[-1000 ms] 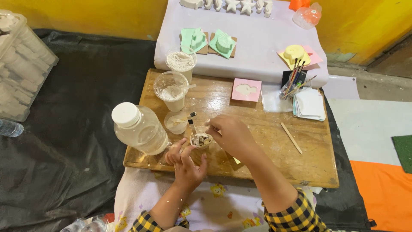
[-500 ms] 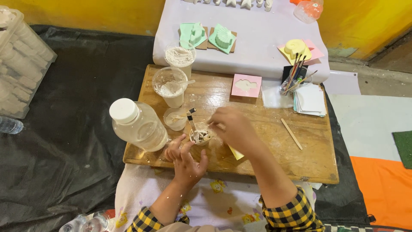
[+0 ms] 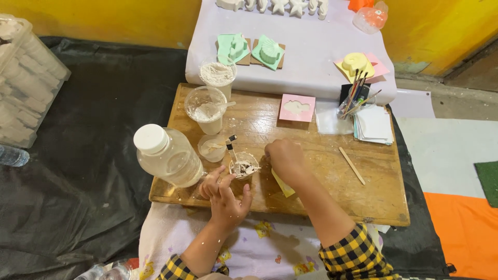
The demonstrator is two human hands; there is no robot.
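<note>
On the black floor sheet, a low wooden desk. Behind its far edge, a white cloth with green molds, a yellow mold and white cast shapes.

Near the desk's left edge, a big clear bottle with a white cap, lying tilted. Toward the far left corner, a clear cup of white powder, half over the edge. Just in front of it, a second clear cup with white mix and a spoon inside. Near the far right corner, a stack of white paper and a holder of brushes. At the far edge in the middle, a pink mold. Right of the middle, a flat wooden stick.

Close to the near edge, left of the middle, the small cup with lumpy white and brown mix and a dark-tipped tool standing in it. Left hand wrapped around the near side of the small cup, fingers touching its wall, holding it. Right hand curled shut just beside the cup's right rim; what it pinches, cannot tell. Under the right wrist, a yellow scrap. Beside the bottle, a tiny clear cup.
</note>
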